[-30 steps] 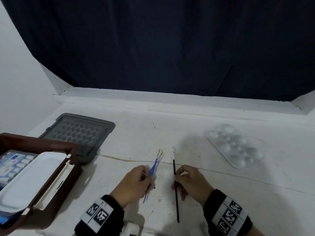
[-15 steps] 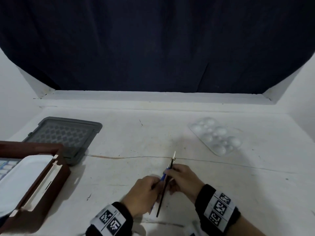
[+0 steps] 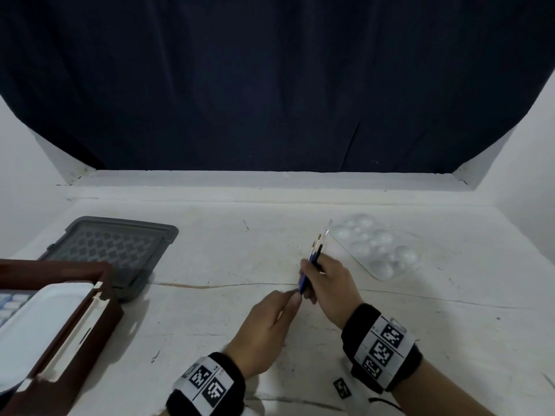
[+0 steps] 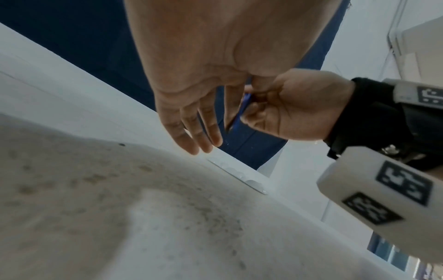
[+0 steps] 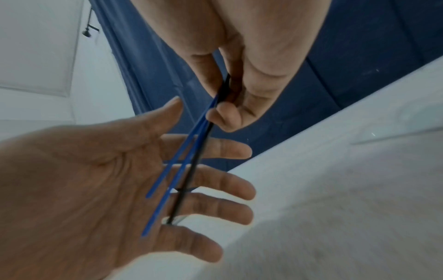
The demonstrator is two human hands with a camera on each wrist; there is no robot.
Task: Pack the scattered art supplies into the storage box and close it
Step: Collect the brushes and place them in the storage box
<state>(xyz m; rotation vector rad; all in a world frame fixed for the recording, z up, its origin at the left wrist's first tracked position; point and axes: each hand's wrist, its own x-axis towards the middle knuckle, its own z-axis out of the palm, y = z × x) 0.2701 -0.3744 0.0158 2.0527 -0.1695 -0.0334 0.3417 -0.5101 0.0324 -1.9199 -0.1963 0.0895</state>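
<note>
Pinching a loose bundle of paintbrushes (image 3: pixel 313 259), the right hand (image 3: pixel 330 288) holds them above the bench (image 3: pixel 240 250), bristles toward the clear plastic palette (image 3: pixel 378 250). Its grip is narrow, thumb and fingers closed round three blue handles and one black. The left hand (image 3: pixel 264 328) is flat and relaxed, fingers straight, holding nothing, its fingertips at the handle ends.

In the right wrist view the handles fan apart below the pinch, so a thin one could likely slip out on the way to the brown storage box (image 3: pixel 99 313), which sits open at the left edge with a white tray (image 3: pixel 39 322) in it. The grey lid (image 3: pixel 117 244) lies just behind the box; the palette is still out on the bench, well apart from the box.

No brand or writing is readable; only black-and-white square marker codes show on the wristbands (image 3: pixel 380 346).
</note>
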